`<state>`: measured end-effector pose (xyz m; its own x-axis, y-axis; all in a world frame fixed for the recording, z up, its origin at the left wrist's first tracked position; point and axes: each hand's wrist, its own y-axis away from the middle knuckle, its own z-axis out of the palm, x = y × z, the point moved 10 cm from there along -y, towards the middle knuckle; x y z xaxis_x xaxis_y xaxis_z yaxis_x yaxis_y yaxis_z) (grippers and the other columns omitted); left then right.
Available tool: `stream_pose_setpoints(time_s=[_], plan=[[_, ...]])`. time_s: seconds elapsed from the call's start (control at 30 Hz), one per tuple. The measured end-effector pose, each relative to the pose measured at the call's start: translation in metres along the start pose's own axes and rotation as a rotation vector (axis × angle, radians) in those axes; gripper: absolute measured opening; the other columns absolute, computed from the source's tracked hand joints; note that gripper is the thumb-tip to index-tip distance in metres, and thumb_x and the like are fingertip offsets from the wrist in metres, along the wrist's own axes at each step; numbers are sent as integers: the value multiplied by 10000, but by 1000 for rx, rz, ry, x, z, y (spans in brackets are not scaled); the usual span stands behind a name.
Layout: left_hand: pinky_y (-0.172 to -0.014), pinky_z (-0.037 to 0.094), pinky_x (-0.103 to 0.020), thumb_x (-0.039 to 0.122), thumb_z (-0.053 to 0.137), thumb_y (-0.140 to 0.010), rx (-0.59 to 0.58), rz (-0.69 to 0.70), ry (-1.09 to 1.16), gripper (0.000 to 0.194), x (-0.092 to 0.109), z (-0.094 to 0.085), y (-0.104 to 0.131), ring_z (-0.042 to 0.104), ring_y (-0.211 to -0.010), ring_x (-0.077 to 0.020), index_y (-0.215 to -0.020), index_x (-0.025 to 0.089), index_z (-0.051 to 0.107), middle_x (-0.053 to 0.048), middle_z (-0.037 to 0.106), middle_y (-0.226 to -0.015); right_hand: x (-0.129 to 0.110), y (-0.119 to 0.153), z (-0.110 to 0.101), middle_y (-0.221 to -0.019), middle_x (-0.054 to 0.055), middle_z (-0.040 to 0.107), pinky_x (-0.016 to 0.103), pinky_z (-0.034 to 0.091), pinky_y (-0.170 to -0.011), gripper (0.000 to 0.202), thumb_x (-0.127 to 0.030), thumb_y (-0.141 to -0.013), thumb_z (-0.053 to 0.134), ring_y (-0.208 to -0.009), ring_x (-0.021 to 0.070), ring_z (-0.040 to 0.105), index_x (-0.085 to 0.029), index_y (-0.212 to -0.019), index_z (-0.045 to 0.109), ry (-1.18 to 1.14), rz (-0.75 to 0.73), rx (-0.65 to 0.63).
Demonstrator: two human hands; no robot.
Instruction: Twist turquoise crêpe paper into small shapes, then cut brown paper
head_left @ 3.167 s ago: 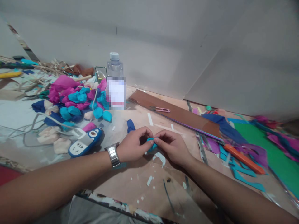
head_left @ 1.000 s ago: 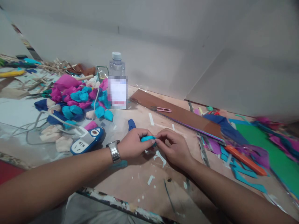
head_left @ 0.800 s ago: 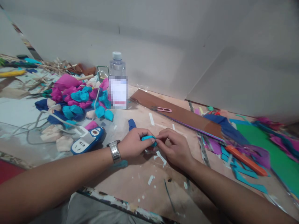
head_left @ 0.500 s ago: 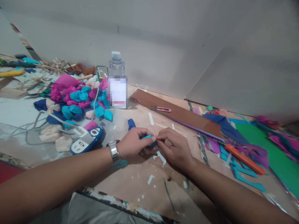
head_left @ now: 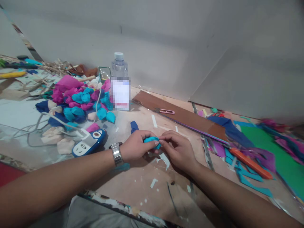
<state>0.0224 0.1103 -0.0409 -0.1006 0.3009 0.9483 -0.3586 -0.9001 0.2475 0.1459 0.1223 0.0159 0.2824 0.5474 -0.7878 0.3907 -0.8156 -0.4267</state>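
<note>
A small crumpled piece of turquoise crepe paper (head_left: pixel 151 139) is pinched between the thumb and fingers of my left hand (head_left: pixel 136 145). My right hand (head_left: pixel 178 148) pinches its right end with thumb and forefinger, so both hands meet at the paper. The lower fingers of the left hand are partly hidden behind it. Just beyond my left hand lies a dark blue paper piece (head_left: pixel 134 126). White paper scraps (head_left: pixel 163 161) lie on the table beneath my hands.
Left stands a heap of pink, turquoise and blue paper bunches (head_left: pixel 78 98), beside a blue-and-white power socket (head_left: pixel 89 142) with cables. A bottle (head_left: pixel 119 68) stands behind a phone (head_left: pixel 120 95). Pink thread snips (head_left: pixel 166 111) rest on brown sheets (head_left: pixel 190 122); an orange cutter (head_left: pixel 250 163) lies right.
More of the turquoise paper now shows above my left thumb, as the fingers shift slightly. Both hands stay in nearly the same place.
</note>
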Motion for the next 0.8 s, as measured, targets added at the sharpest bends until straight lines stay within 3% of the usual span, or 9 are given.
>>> stream_pose_setpoints(time_s=[0.33, 0.5, 0.8], plan=[[-487, 471, -177, 356, 751, -866, 18, -19, -6, 230, -1, 0, -1, 741, -628, -169, -901, 154, 645, -26, 716, -687, -8, -1, 1, -925, 59, 741, 338, 548, -791, 126, -261, -992, 640, -864, 193, 699, -226, -996, 760, 25, -27, -15], [-480, 476, -177, 333, 757, -849, 34, -48, 17, 214, 0, 0, 0, 689, -537, -131, -890, 148, 658, -27, 717, -664, -16, -2, -1, -904, 53, 737, 331, 554, -759, 109, -220, -966, 660, -837, 187, 696, -232, -992, 764, 72, -85, 9], [-502, 497, -177, 281, 737, -839, 44, -74, 67, 169, -3, 0, -1, 692, -550, -125, -891, 144, 653, -35, 726, -679, -26, -1, 0, -923, 59, 718, 320, 559, -763, 158, -158, -973, 612, -852, 180, 686, -228, -1027, 744, 179, -184, -7]])
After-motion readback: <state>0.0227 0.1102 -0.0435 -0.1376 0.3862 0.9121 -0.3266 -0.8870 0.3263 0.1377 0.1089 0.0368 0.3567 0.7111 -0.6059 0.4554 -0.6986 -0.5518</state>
